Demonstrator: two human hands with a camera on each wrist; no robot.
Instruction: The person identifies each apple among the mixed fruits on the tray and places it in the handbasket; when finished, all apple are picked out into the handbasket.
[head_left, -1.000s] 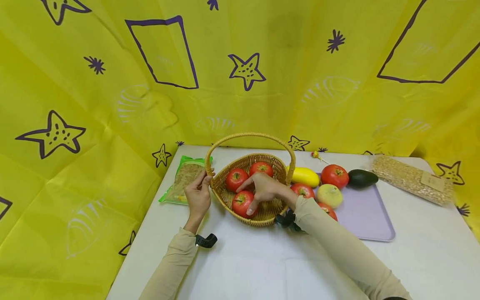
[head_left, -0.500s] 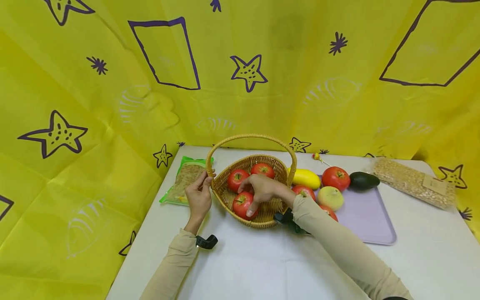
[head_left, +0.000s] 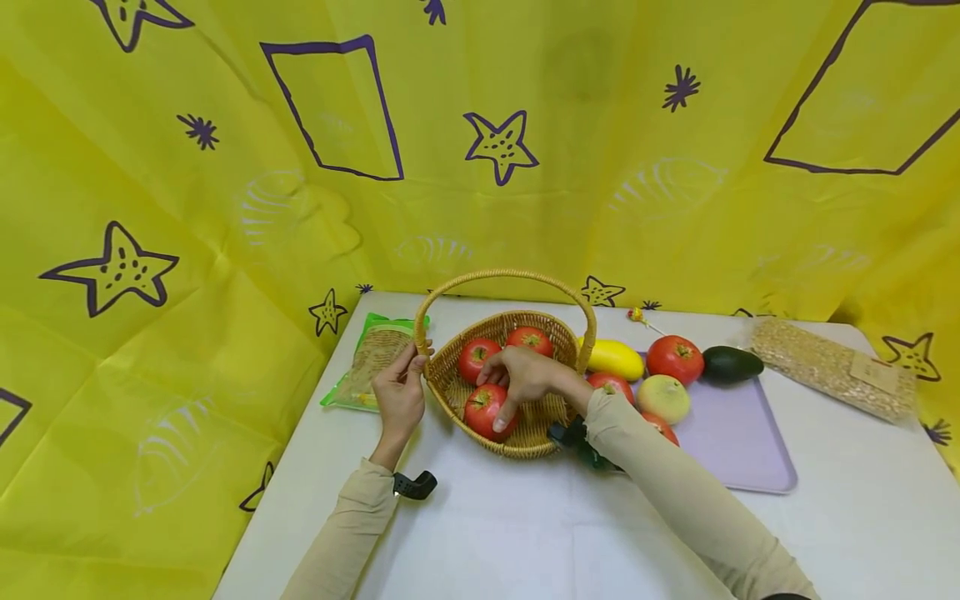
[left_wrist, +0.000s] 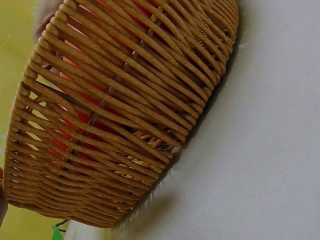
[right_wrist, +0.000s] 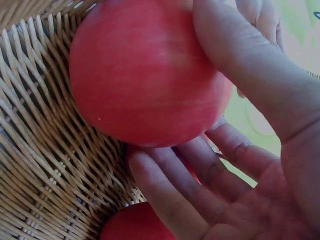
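A wicker basket (head_left: 536,433) with a tall arched handle stands on the table and has three red apples in it. My left hand (head_left: 400,400) grips the basket at its left end, where the handle meets the rim. Inside the basket, my right hand (head_left: 527,375) holds the front apple (head_left: 483,407), thumb on the near side and fingers on the far side. Behind it lie a left apple (head_left: 475,357) and a back apple (head_left: 531,337). In the right wrist view, the held apple (right_wrist: 145,75) is close up, with another apple (right_wrist: 137,222) below.
Right of the basket, a lilac tray (head_left: 738,433) bears a yellow mango-like fruit (head_left: 617,359), several more red fruits, a pale round fruit (head_left: 663,399) and a dark green avocado (head_left: 731,365). A lollipop (head_left: 637,315), a bag of grain (head_left: 832,367) and a green-edged packet (head_left: 367,367) lie around.
My right hand's fingers have drawn in slightly around the front apple. The left hand stays at the basket's left end. The head view has shifted a little.
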